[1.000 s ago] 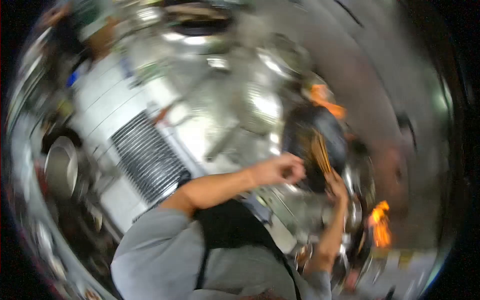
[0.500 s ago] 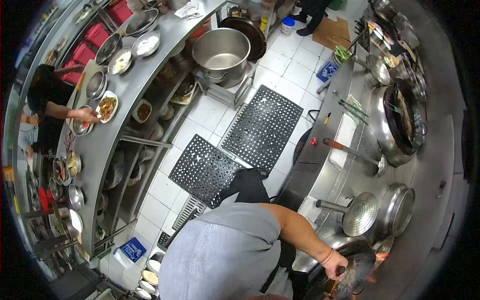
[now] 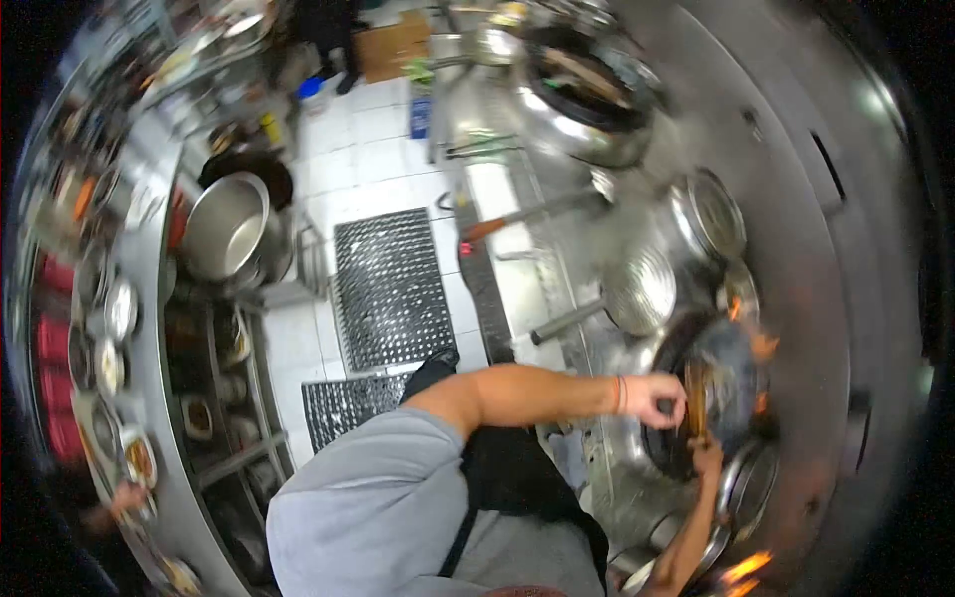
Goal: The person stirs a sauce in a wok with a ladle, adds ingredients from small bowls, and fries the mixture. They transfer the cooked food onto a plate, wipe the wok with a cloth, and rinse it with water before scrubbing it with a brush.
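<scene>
A dark wok [image 3: 734, 383] sits on the range, its inside blurred, with flames [image 3: 763, 345] at its far rim. My left hand [image 3: 659, 400], wearing a thin wristband, is closed in a fist at the wok's near side. A dark rounded handle end [image 3: 665, 406] shows in its grip; what it belongs to is hidden. My right hand [image 3: 706, 457] is closed around the lower end of a long brown utensil [image 3: 696, 398] that reaches over the wok. Blur hides the utensil's kind.
A perforated strainer [image 3: 639, 291] and a long-handled wok turner [image 3: 537, 214] lie on the range left of the wok. Beyond are lidded pots [image 3: 708, 214]. Black mats [image 3: 393, 289] cover the floor behind me. A co-worker's hand [image 3: 127, 497] is by a plate of food [image 3: 139, 458].
The view has swung toward the range, so the wok and my arms sit higher in it. My right hand and the brown utensil now show. My left hand stays closed at the wok.
</scene>
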Action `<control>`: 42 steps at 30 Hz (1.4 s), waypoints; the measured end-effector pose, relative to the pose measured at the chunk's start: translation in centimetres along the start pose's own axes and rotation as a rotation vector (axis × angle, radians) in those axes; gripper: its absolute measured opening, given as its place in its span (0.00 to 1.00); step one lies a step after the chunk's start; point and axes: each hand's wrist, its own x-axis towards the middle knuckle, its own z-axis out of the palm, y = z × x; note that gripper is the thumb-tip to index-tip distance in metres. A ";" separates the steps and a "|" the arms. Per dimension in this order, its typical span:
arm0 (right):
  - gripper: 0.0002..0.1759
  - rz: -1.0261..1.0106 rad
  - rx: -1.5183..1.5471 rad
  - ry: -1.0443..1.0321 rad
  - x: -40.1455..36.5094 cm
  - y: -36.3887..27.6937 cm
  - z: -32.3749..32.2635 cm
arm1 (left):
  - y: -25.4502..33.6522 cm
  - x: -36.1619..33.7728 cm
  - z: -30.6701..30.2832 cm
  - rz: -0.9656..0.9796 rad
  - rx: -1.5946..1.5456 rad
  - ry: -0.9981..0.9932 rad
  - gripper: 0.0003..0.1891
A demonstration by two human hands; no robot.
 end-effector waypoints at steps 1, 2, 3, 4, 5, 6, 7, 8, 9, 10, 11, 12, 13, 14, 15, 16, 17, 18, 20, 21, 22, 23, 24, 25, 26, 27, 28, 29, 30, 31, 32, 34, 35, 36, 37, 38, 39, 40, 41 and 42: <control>0.24 0.111 -0.120 0.128 -0.6 2.4 -0.1 | -0.5 -1.8 1.1 -0.017 0.095 -0.005 0.12; 0.24 0.221 -0.248 0.247 -1.0 3.2 -0.2 | 0.4 -1.4 -1.3 0.426 0.723 -0.145 0.13; 0.24 0.337 -0.350 0.270 -3.0 -0.3 -1.7 | -2.6 -5.4 1.3 0.652 1.036 -0.062 0.14; 0.25 0.446 -0.455 0.285 -5.0 -4.5 -3.5 | 1.0 -5.1 2.5 0.008 0.633 0.083 0.16; 0.25 0.486 -0.442 0.283 -5.8 -5.8 -4.2 | 1.9 -5.8 2.3 0.177 1.244 0.248 0.19; 0.25 0.508 -0.390 0.367 -7.0 -6.5 -4.8 | 1.7 -6.8 3.1 0.122 1.423 0.308 0.20; 0.26 0.536 -0.339 0.455 -7.7 -6.6 -5.1 | 1.5 -7.7 4.1 0.114 1.964 0.507 0.16; 0.27 0.495 -0.276 0.478 -7.9 -6.0 -5.2 | 2.8 -8.0 3.2 0.068 2.331 0.618 0.12; 0.28 0.455 -0.213 0.501 -7.9 -5.3 -5.3 | 1.8 -9.9 4.0 0.348 2.715 0.433 0.10; 0.30 0.309 -0.016 0.552 -8.1 -6.0 -5.1 | 2.8 -10.6 3.2 0.446 2.987 0.513 0.14; 0.31 0.272 -0.086 0.530 -8.3 -8.7 -5.6 | 3.8 -10.8 2.4 0.568 3.256 0.558 0.19; 0.31 0.239 -0.062 0.481 -7.3 -8.6 -5.1 | 3.5 -10.9 3.3 0.430 3.385 0.732 0.22; 0.30 0.244 -0.126 0.469 -6.9 -9.8 -5.0 | 2.7 -10.9 4.5 0.290 3.511 0.886 0.25; 0.31 0.282 -0.113 0.344 -5.9 -9.5 -4.9 | 2.3 -11.5 5.2 0.291 3.571 0.769 0.25; 0.31 0.272 -0.181 0.351 -5.1 -8.1 -4.3 | 2.6 -12.2 6.0 0.302 3.627 0.644 0.26; 0.31 0.343 -0.119 0.378 -3.9 -6.0 -3.6 | 3.6 -12.5 5.9 0.285 3.584 0.605 0.26; 0.31 0.414 -0.142 0.313 -3.2 -4.1 -3.5 | 4.5 -12.6 5.4 0.284 3.537 0.596 0.26; 0.32 0.462 -0.167 0.246 -2.8 -2.8 -3.4 | 4.9 -12.6 5.1 0.218 3.406 0.633 0.26; 0.33 0.532 -0.103 0.142 -2.8 -1.6 -2.0 | 6.6 -13.4 3.6 0.154 3.292 0.639 0.25; 0.32 0.551 -0.037 0.223 -3.7 -2.7 -1.5 | 8.2 -13.7 2.2 0.319 3.190 0.417 0.25; 0.32 0.532 -0.047 0.343 -4.1 -3.0 -0.6 | 9.2 -13.1 1.7 0.476 3.057 0.215 0.25; 0.31 0.548 -0.058 0.411 -4.7 -4.2 -0.6 | 9.4 -12.1 2.0 0.506 3.048 0.195 0.25; 0.31 0.559 -0.062 0.469 -5.0 -5.7 -0.7 | 9.4 -11.5 2.0 0.518 2.949 0.044 0.21; 0.31 0.560 -0.061 0.460 -5.6 -8.0 -1.4 | 9.2 -11.5 1.9 0.503 2.847 -0.090 0.18; 0.31 0.517 -0.036 0.412 -6.7 -10.7 -2.7 | 7.8 -11.2 3.1 0.491 2.850 -0.091 0.18; 0.30 0.478 -0.009 0.372 -7.1 -12.3 -3.4 | 5.3 -10.4 5.4 0.192 2.639 0.258 0.16; 0.30 0.493 -0.004 0.382 -6.9 -12.7 -3.1 | 3.7 -9.5 6.6 -0.083 2.375 0.560 0.14; 0.30 0.486 -0.040 0.368 -6.6 -12.7 -2.6 | 4.6 -8.4 5.5 -0.128 2.196 0.587 0.12; 0.30 0.479 -0.076 0.349 -6.5 -12.5 -1.9 | 4.8 -7.4 5.2 -0.147 2.204 0.575 0.12; 0.31 0.549 -0.046 0.429 -6.2 -11.9 -1.2 | 4.9 -6.5 5.1 -0.153 1.731 0.585 0.13; 0.31 0.558 -0.048 0.432 -6.2 -11.5 -0.5 | 4.9 -5.9 5.1 -0.148 1.259 0.576 0.13; 0.31 0.739 0.101 0.635 -6.8 -10.9 0.3 | 4.6 -5.3 5.6 -0.155 0.921 0.501 0.15; 0.33 0.773 0.178 0.665 -7.7 -10.5 0.7 | 4.7 -5.0 5.6 -0.172 0.649 0.489 0.15; 0.33 0.780 0.176 0.659 -8.8 -9.4 2.1 | 4.8 -4.8 5.5 -0.187 0.378 0.473 0.15; 0.33 0.710 0.263 0.720 -9.8 -7.7 4.2 | 5.0 -4.9 5.1 -0.179 0.615 0.480 0.15; 0.32 0.640 0.350 0.782 -10.6 -6.7 6.1 | 4.3 -5.0 4.8 -0.187 0.611 0.482 0.15; 0.32 0.650 0.347 0.783 -11.4 -6.6 7.7 | 3.1 -5.1 4.4 -0.093 1.281 0.562 0.16; 0.31 0.564 0.418 0.885 -12.4 -6.7 9.3 | 2.2 -5.4 3.8 0.020 1.955 0.602 0.17; 0.31 0.479 0.489 0.985 -13.3 -6.5 10.5 | 3.2 -5.6 1.1 0.222 2.378 0.469 0.21; 0.31 0.498 0.491 0.981 -14.2 -7.0 10.3 | 2.6 -5.8 0.8 0.199 2.375 0.469 0.21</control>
